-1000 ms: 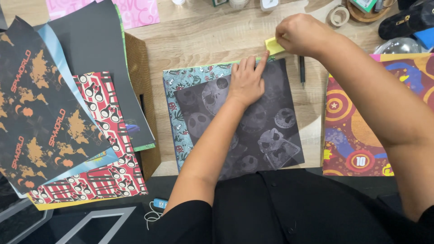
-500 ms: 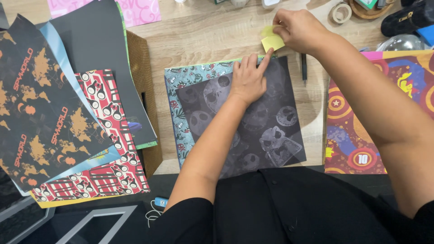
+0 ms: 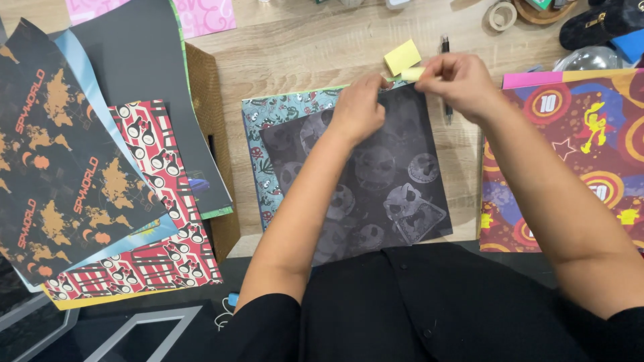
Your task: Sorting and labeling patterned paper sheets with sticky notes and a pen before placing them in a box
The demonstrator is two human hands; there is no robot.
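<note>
Where fingers (image 3: 421, 72) pinch: small yellow sticky note (image 3: 402, 56).

**A paper-craft desk**

This looks like a hobby or craft workspace. A light wooden desk (image 3: 302, 47) is covered with patterned paper sheets (image 3: 154, 201) fanned along its left edge and a bright printed sheet (image 3: 570, 154) at its right edge. A tape roll (image 3: 500, 15), a pen (image 3: 445, 47) and a yellow sticky pad (image 3: 402, 56) lie near the far edge.

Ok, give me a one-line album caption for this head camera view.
Left hand presses a dark patterned sheet on the wooden table while the right hand pinches a yellow sticky note.
</note>
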